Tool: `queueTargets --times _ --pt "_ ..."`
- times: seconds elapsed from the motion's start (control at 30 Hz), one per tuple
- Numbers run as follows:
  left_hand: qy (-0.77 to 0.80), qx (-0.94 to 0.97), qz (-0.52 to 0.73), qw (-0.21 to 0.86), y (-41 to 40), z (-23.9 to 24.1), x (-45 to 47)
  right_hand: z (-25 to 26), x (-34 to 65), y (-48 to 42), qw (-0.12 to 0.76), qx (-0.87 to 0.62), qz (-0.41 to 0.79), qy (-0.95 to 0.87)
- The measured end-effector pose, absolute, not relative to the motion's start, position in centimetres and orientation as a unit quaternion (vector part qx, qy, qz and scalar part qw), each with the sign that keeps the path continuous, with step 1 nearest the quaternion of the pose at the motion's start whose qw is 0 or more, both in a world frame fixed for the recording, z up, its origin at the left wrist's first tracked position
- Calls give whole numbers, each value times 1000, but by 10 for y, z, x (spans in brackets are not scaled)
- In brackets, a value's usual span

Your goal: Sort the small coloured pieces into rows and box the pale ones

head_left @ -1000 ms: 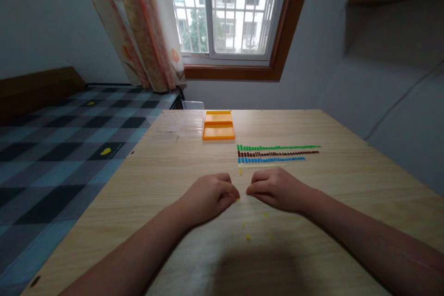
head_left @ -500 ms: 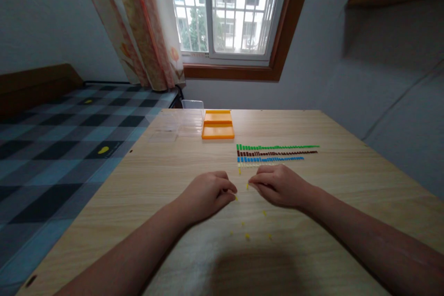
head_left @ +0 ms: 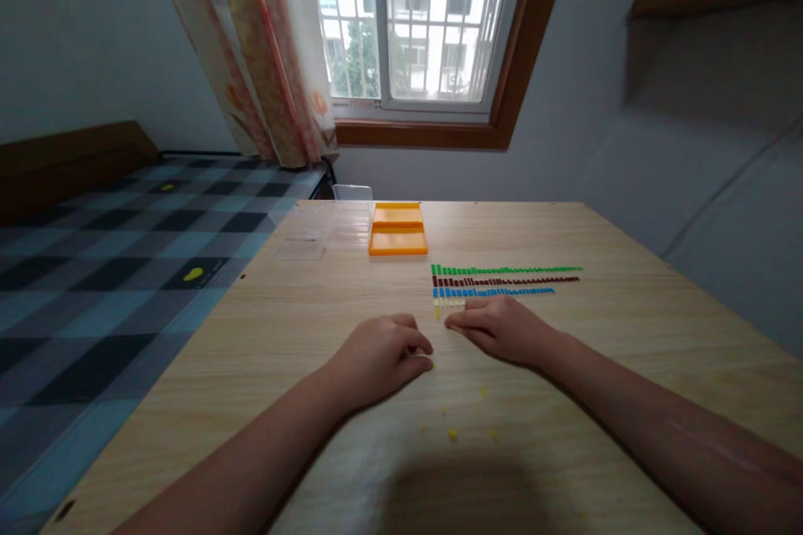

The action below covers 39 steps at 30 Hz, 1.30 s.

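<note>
My left hand (head_left: pixel 386 358) hovers low over the table with bent fingers; a tiny yellow piece (head_left: pixel 432 365) shows at the thumb tip. To its right, my right hand (head_left: pixel 502 328) has thumb and fingertips pinched together close to the tabletop, covering the yellow piece they hold. Just left of these fingertips stands a single yellow strip (head_left: pixel 437 313). Beyond lie rows of small pieces: a green row (head_left: pixel 480 271), a brown row (head_left: pixel 480 282), a blue row (head_left: pixel 480 292) and a pale cream row (head_left: pixel 447 303), partly hidden by my right hand.
Several loose yellow pieces (head_left: pixel 452 435) lie scattered on the wooden table (head_left: pixel 326 468) nearer me. At the back are an orange two-part tray (head_left: pixel 398 251) and clear plastic boxes (head_left: pixel 352 226). A checked bed (head_left: pixel 125 292) adjoins the left side.
My right hand has moved slightly away from me and left, toward the yellow strip, and the yellow piece at its fingertips is now hidden. My left hand has barely moved. The view shifted slightly.
</note>
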State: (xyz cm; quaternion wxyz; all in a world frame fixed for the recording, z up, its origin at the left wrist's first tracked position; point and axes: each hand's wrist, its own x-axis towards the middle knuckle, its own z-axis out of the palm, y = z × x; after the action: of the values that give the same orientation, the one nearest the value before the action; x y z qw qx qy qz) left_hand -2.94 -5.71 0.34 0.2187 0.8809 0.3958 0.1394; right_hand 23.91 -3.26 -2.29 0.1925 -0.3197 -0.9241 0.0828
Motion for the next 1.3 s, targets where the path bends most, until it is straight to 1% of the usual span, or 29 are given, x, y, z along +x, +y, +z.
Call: queueTargets --times 0.2,0.43,0.6,0.8,1.1,1.3 --pt "400 876 141 228 -60 8 -28 -27 237 -31 224 -345 81 -908" --pt "401 877 145 223 -60 7 -27 -27 235 -31 203 -361 86 -906" --pt "393 881 144 222 -59 6 -28 -27 234 -30 214 -371 87 -899" --pt "396 879 145 223 -61 8 -27 -25 233 -31 197 -375 95 -901" --pt "396 879 147 220 -61 8 -27 -29 233 -30 220 -378 79 -896" --pt "398 880 147 215 -62 9 -26 -31 231 -29 217 -392 73 -891"
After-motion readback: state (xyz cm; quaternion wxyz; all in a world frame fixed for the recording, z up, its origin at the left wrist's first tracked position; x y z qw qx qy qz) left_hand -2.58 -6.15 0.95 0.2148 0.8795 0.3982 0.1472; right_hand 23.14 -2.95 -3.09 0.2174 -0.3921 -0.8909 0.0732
